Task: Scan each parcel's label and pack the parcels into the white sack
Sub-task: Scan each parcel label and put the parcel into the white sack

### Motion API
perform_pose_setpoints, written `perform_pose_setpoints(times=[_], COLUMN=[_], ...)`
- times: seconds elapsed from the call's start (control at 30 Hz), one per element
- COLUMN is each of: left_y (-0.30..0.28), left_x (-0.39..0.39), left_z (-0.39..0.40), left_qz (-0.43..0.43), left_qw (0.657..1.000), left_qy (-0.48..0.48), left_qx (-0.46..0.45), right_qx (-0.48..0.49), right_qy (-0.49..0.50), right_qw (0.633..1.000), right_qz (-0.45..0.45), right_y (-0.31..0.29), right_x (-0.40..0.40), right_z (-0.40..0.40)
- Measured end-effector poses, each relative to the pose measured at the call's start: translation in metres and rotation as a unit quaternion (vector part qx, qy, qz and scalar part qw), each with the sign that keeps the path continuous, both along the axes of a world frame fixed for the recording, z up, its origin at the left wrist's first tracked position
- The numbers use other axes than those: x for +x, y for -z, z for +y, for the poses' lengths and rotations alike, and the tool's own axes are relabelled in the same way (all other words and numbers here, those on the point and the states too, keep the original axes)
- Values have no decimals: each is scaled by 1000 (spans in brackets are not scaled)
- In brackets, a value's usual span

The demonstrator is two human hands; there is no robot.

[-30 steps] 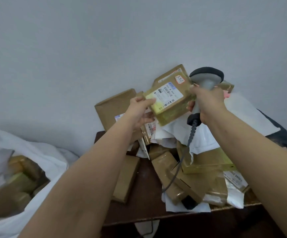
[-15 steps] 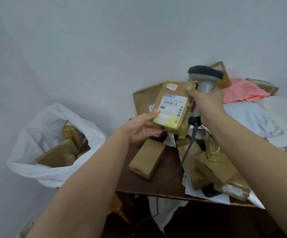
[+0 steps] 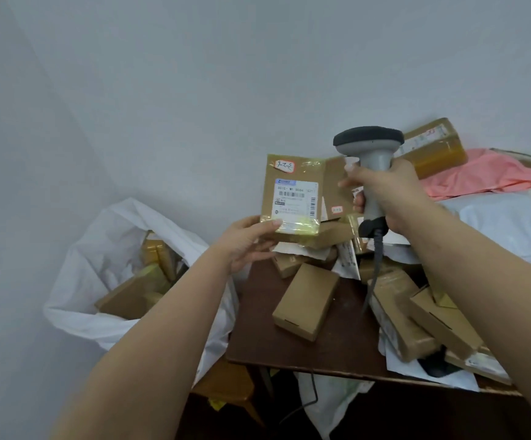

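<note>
The left hand (image 3: pixel 247 241) pinches the lower left corner of a taped brown parcel (image 3: pixel 294 198), thumb laid on its white label (image 3: pixel 293 203), holding it upright above the desk (image 3: pixel 321 344). Right of the parcel, the right hand (image 3: pixel 384 193) has its fingers wrapped round a grey scanner (image 3: pixel 370 160). Left of the desk stands the white sack (image 3: pixel 99 281), open, boxes inside. More parcels (image 3: pixel 305 301) lie on the desk.

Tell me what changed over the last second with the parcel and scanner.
The left hand turned the taped brown cardboard parcel from tilted to upright, label facing the camera. The right hand still grips the grey handheld scanner. The white sack stays beside the table.
</note>
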State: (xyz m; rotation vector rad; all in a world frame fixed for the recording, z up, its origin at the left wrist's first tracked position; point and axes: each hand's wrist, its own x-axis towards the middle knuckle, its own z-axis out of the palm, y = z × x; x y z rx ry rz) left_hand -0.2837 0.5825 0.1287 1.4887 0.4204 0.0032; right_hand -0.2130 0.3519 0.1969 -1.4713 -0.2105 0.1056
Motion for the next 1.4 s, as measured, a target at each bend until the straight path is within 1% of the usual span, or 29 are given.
perform_pose_setpoints(times=[0.07, 0.17, 0.23, 0.37, 0.47, 0.57, 0.63, 0.8, 0.97, 1.23, 1.4], left_y=[1, -3, -8, -17, -20, -20, -18, -16, -17, -16, -15], left_x=[-1, -2, -1, 2, 3, 3, 4, 6, 6, 5, -1], left_z=[23, 50, 61, 75, 79, 82, 85, 93, 99, 106, 111], left_qz=[12, -20, -53, -106, -127, -145, -145, -136, -139, -132, -128], left_qw=[997, 990, 985, 979, 976, 973, 971, 967, 963, 961, 960], left_qy=[-48, -122, -151, -161, -159, -159, -166, -187, -198, -201, -204], left_qx=[59, 65, 62, 71, 75, 81, 89, 108, 117, 137, 142], right_qx=[-41, -169, -222, -223, -212, -226, -244, -245, -272, -281, -273], right_qy=[-59, -130, -164, -210, -217, -213, -211, -221, -213, -212, -227], right_qw=[997, 974, 957, 948, 947, 944, 940, 936, 929, 926, 925], right_qz=[-20, -75, -89, -90, -103, -108, -113, -119, -130, -137, -139], right_y=[-1, 1, 3, 11, 13, 13, 12, 8, 6, 4, 3], right_x=[-8, -15, -19, -27, -31, -34, -35, -34, -33, -33, -32], right_z=[-1, -4, -4, -1, 1, 3, 4, 5, 4, 7, 13])
